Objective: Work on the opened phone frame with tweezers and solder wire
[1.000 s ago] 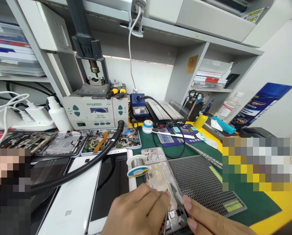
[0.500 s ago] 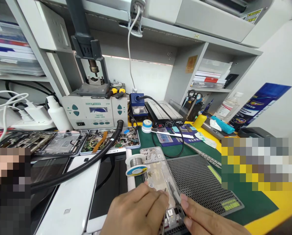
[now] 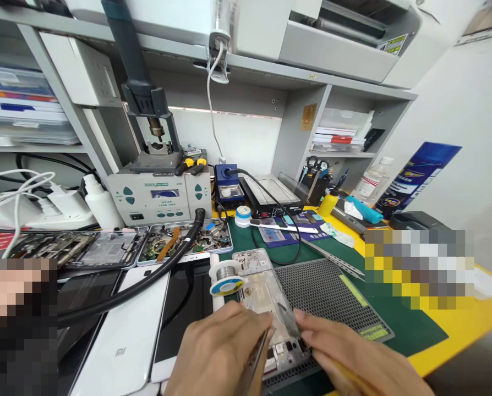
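Note:
An opened phone frame [image 3: 259, 286] lies on the green mat [image 3: 411, 324] near the front edge. My left hand [image 3: 223, 352] is closed, resting on the phone's lower half and gripping a thin metal tool [image 3: 256, 360] that points toward me. My right hand [image 3: 349, 360] pinches metal tweezers [image 3: 289, 320], their tips down on the phone's inner parts. A spool of solder wire [image 3: 226, 278] stands touching the phone's upper left corner.
A black perforated pad [image 3: 328, 291] lies right of the phone. Two white phones [image 3: 124, 341] lie to the left under a thick black hose [image 3: 147, 278]. Behind stand a hot-air station [image 3: 159, 192], trays of parts [image 3: 188, 242], a white bottle [image 3: 99, 201] and a heating plate [image 3: 266, 192].
The view has tilted down slightly. Both hands have shifted a little up the phone, and the thin tool in my left hand now shows more.

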Motion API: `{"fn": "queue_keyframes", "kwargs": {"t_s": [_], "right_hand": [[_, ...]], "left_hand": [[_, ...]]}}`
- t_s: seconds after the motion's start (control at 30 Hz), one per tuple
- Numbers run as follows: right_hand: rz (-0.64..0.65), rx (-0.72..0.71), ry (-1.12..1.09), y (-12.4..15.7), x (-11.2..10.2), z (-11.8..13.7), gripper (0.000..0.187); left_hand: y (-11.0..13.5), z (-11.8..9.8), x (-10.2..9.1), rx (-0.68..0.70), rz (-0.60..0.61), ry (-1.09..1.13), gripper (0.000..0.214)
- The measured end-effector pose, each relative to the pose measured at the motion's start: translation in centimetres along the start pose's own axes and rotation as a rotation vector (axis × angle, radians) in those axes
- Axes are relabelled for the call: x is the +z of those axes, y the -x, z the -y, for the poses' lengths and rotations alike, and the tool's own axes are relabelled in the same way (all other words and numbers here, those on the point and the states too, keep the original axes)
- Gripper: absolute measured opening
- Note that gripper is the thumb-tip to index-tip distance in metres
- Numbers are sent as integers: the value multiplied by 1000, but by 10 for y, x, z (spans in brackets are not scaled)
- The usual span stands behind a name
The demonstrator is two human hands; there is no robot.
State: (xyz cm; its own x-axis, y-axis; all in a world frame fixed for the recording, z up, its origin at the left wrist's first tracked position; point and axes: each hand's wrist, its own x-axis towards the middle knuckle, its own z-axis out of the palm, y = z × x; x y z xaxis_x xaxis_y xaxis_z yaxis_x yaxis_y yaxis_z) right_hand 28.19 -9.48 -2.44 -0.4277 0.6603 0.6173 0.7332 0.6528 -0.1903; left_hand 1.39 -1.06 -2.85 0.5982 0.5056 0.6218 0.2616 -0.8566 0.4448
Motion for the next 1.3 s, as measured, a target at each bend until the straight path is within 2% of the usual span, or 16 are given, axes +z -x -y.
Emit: {"fn": "queue_keyframes", "kwargs": {"t_s": [0.07, 0.23, 0.3, 0.33, 0.47, 0.53, 0.63, 0.77, 0.93, 1.1, 1.17, 1.3], "right_hand": [[-44, 106, -52, -7, -12, 0, 28], [-158, 364, -136, -34, -26, 5, 24], [-122, 505, -283, -48, -31, 3, 24], [-78, 583, -433, -57, -33, 0, 28], [72, 635, -685, -96, -41, -20, 52], [152, 658, -782, -113, -40, -31, 51], [216, 675, -905, -130, -29, -42, 52], [154, 717, -976, -129, -6, -52, 51], [82, 752, -944, -116, 8, -69, 36], [27, 770, -899, -111, 9, -82, 31], [24, 771, -898, -111, 11, -85, 29], [17, 770, -909, -111, 15, -88, 25]], "left_hand": [[-4, -5, -5, -93, -5, 69, 26], [-10, -10, -14, -443, -95, 254, 24], [-12, -10, -15, -520, -91, 268, 21], [-13, -10, -15, -554, -84, 280, 20], [-17, -10, -17, -636, -84, 333, 20], [-18, -11, -18, -660, -85, 352, 20], [-19, -12, -20, -677, -92, 358, 19], [-19, -11, -19, -643, -104, 315, 19], [-15, -6, -21, -504, -119, 228, 16], [-13, -6, -30, -328, -110, 20, 18], [-14, -7, -34, -338, -129, -40, 17], [-17, -9, -41, -407, -161, -64, 30]]}}
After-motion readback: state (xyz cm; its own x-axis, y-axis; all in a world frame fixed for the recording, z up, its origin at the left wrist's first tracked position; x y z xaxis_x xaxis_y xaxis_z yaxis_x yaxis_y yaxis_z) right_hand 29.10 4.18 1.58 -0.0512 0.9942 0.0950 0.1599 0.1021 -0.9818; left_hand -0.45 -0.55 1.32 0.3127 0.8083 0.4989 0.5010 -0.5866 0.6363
